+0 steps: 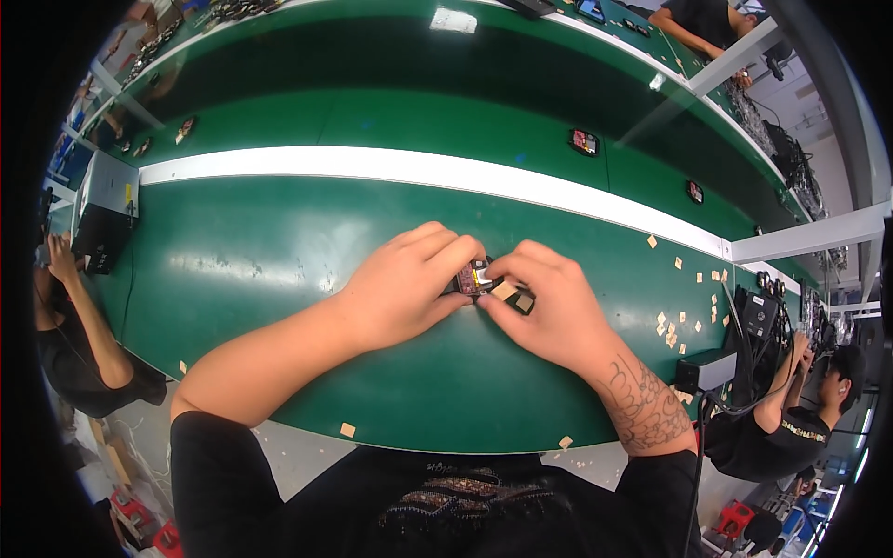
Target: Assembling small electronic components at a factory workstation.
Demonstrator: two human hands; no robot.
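Note:
Near the middle of the green bench, both hands meet over a small opened electronic device (470, 278) with a dark red circuit board and a silver and yellow part. My left hand (409, 274) is closed round its left side, thumb in front and fingers behind. At its right side, the thumb and fingers of my right hand (549, 298) are bent in and closed on the device's edge. A dark casing part (525, 302) with tan squares shows beneath the right fingers. Whether it is joined to the device I cannot tell.
Small tan squares (672, 330) lie scattered on the right. A white rail (419, 167) separates the bench from a belt carrying similar devices (584, 141). Grey boxes stand left (110, 200) and right (707, 370), the latter with black cables. Other people sit at both sides.

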